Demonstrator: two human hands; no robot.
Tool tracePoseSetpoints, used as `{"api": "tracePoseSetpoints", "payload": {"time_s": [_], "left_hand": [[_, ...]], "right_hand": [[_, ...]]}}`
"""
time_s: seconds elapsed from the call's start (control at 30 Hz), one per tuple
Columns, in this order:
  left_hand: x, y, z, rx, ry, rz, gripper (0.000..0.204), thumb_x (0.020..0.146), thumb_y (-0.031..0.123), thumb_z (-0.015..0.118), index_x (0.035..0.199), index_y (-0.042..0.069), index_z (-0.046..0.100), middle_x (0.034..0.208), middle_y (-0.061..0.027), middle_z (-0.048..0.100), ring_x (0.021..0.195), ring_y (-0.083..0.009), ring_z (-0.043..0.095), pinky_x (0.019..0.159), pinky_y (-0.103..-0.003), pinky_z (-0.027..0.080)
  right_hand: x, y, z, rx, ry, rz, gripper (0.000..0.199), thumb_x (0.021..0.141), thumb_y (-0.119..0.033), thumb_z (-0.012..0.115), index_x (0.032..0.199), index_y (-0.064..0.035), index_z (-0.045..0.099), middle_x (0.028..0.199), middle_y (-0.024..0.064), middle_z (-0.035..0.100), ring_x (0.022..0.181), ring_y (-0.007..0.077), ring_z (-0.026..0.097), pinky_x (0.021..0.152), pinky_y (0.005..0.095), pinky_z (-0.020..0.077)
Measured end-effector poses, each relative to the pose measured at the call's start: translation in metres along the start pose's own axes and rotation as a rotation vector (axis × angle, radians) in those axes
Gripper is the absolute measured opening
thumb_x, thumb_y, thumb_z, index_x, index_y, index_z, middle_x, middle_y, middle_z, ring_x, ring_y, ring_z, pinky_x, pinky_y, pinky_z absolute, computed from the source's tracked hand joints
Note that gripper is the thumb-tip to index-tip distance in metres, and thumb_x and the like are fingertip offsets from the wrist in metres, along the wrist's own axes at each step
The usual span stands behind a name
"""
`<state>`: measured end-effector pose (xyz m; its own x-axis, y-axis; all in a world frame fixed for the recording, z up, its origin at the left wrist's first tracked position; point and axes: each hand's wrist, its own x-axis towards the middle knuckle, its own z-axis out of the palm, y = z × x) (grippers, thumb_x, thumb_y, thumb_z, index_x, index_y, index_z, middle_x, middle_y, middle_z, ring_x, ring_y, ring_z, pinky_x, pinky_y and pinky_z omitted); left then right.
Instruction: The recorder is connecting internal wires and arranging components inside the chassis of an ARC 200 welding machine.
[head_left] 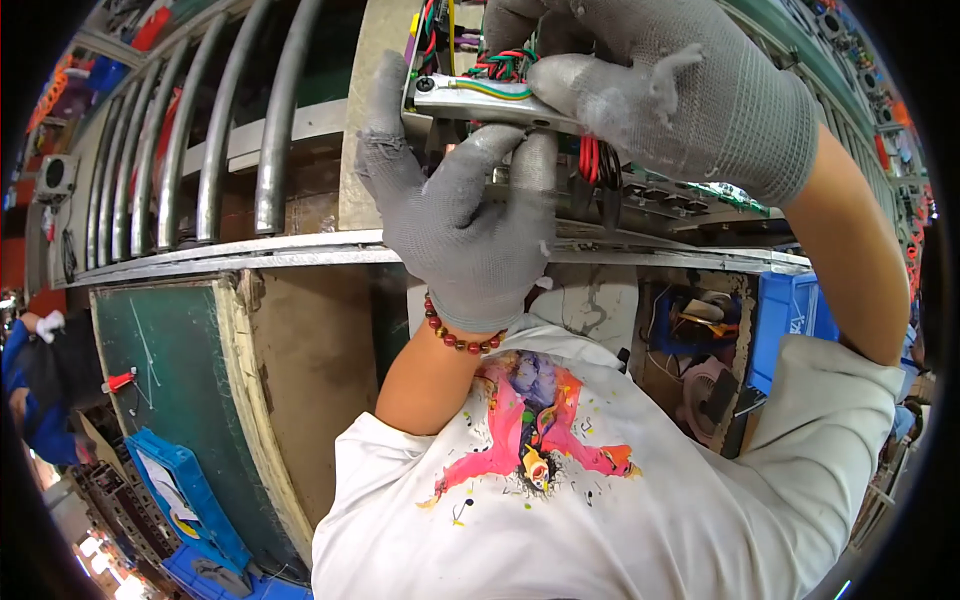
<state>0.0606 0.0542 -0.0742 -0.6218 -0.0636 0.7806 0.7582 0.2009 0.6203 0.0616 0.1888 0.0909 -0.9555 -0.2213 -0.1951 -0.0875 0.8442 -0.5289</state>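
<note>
Both of my hands wear grey knitted gloves and work at an open metal chassis [465,100] at the top of the view. My left hand [465,230] grips its near edge, with fingers curled beneath the silver rail and one digit stretched up along the left side. Across the rail, my right hand [680,105] is closed around twisted red, green and black wires [505,65]; its thumb presses beside them, and other fingertips are partly hidden. A yellow-green wire [490,88] lies along the rail. Red and black cables [598,165] hang below the right hand.
Metal rollers [215,130] of a conveyor run off to the left, bordered by a metal edge [240,258]. Green circuit boards [665,195] sit under my right forearm. Blue bins [790,320] stand at the right, another blue tray [190,500] lower left. A co-worker [50,380] is at far left.
</note>
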Motion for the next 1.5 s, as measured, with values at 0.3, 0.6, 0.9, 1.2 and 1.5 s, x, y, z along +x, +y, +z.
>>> {"api": "tracePoseSetpoints", "payload": {"time_s": [0.3, 0.6, 0.9, 1.2, 1.5], "left_hand": [[-0.003, 0.013, -0.014, 0.088, -0.068, 0.005, 0.015, 0.075, 0.003, 0.074, 0.090, 0.000, 0.074, 0.143, -0.0252, 0.045, 0.132, -0.0344, 0.045, 0.107, -0.040, 0.037], [-0.009, 0.013, -0.028, 0.090, -0.051, 0.011, 0.014, 0.071, -0.003, 0.071, 0.084, 0.000, 0.072, 0.135, -0.0226, 0.051, 0.107, -0.0241, 0.057, 0.084, -0.030, 0.048], [-0.011, 0.013, -0.034, -0.029, -0.136, -0.023, 0.025, 0.070, 0.000, 0.072, 0.094, 0.005, 0.070, 0.093, -0.0093, 0.065, 0.083, -0.0235, 0.056, 0.077, -0.034, 0.045], [-0.002, 0.007, -0.025, 0.176, -0.063, 0.071, 0.033, 0.068, 0.012, 0.081, 0.100, 0.011, 0.072, 0.099, -0.0048, 0.060, 0.095, -0.0238, 0.052, 0.084, -0.036, 0.041], [0.001, 0.006, -0.035, 0.205, -0.123, 0.059, 0.033, 0.070, 0.004, 0.078, 0.100, 0.011, 0.069, 0.103, -0.0083, 0.057, 0.098, -0.0241, 0.053, 0.083, -0.035, 0.045]], "right_hand": [[-0.028, 0.018, 0.014, -0.186, 0.278, -0.367, 0.037, 0.077, -0.007, 0.062, 0.114, -0.0035, 0.058, 0.093, 0.0164, 0.064, 0.081, 0.0282, 0.065, 0.074, 0.0359, 0.0535], [-0.027, 0.020, 0.043, -0.489, 0.568, -0.724, 0.027, 0.075, -0.011, 0.072, 0.100, -0.0041, 0.068, 0.108, 0.0174, 0.064, 0.085, 0.0261, 0.066, 0.070, 0.0354, 0.0545], [-0.020, 0.010, -0.001, -0.022, 0.088, -0.190, 0.016, 0.084, 0.000, 0.063, 0.098, 0.0074, 0.064, 0.079, 0.0132, 0.068, 0.069, 0.0168, 0.064, 0.058, 0.0289, 0.0526], [-0.008, 0.006, 0.018, -0.259, 0.375, -0.259, 0.008, 0.081, 0.003, 0.065, 0.088, 0.0001, 0.063, 0.074, 0.0076, 0.066, 0.060, 0.0126, 0.060, 0.056, 0.0273, 0.0495], [0.005, 0.037, -0.007, 0.064, 0.293, -0.743, 0.023, 0.078, 0.011, 0.051, 0.097, 0.0039, 0.062, 0.069, 0.0075, 0.061, 0.053, 0.0077, 0.055, 0.042, 0.0209, 0.0447]]}}
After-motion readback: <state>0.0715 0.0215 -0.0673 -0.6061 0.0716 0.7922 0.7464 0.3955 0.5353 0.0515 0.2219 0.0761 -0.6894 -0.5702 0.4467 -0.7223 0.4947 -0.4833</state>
